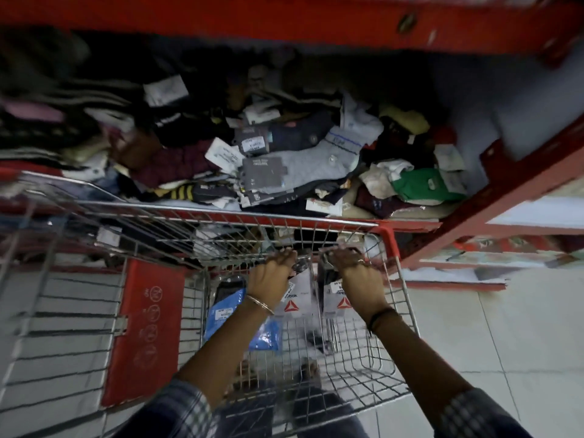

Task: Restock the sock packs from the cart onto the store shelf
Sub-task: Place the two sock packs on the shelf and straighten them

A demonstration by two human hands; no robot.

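Left hand (272,269) and right hand (356,270) each grip a sock pack (295,300) in the cart (392,314), long axes upright, labels toward the camera.

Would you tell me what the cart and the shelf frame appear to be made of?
The cart looks like bare steel wire, silvery and shiny: a thin welded grid catching highlights, with a red, probably plastic, corner cap. The shelf frame seems to be red-painted metal, with scuffed, chipped paint and bolt holes.

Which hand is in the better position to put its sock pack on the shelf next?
Probably the right hand. It grips a sock pack and sits nearer the open part of the shelf. The left hand holds its own pack slightly farther away.
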